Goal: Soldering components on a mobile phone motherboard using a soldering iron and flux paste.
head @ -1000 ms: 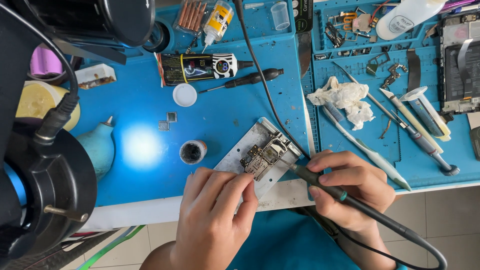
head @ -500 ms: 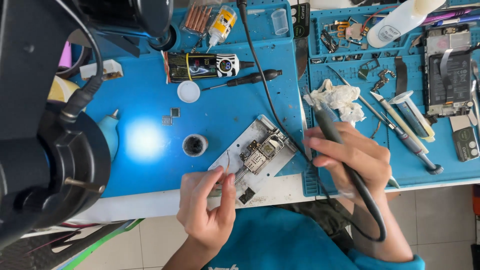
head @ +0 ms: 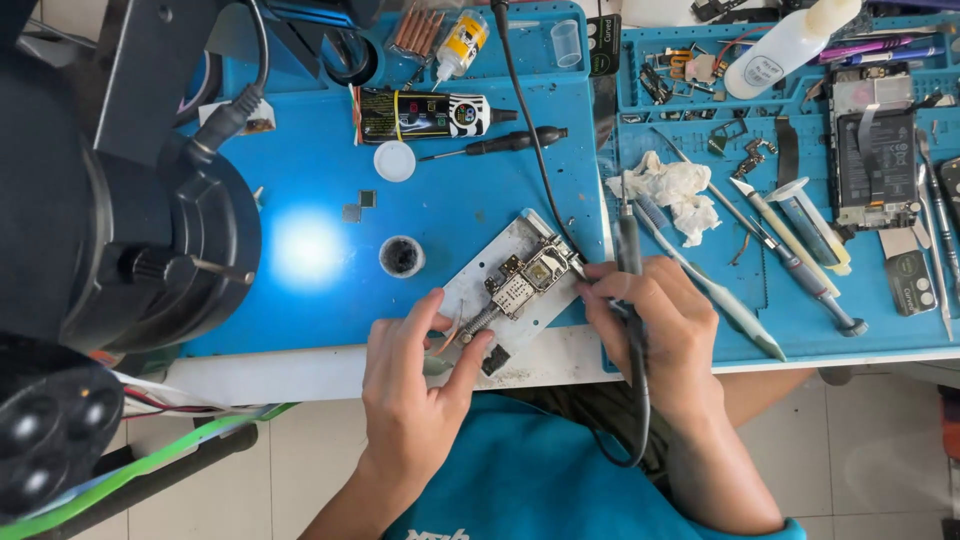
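Observation:
A small circuit board [head: 530, 277] is clamped on a pale metal holder plate [head: 500, 250] at the front edge of the blue work mat [head: 450, 215]. My right hand [head: 655, 325] grips a black soldering iron [head: 628, 250] with a trailing cable; its tip touches the board's right edge. My left hand [head: 415, 375] rests at the plate's front left corner, pinching thin tweezers [head: 450, 335] that point at the board.
A microscope body [head: 110, 250] fills the left side. On the mat lie a small dark pot [head: 402, 256], a white cap [head: 394, 161], a screwdriver [head: 500, 143] and a striped tube [head: 425, 113]. Crumpled tissue [head: 670, 190], tools, a white bottle [head: 785, 50] and an opened phone [head: 873, 150] sit at right.
My right hand has come down from above the board and brought the iron's tip onto it. My left hand stays at the plate's front corner. The view has shifted slightly.

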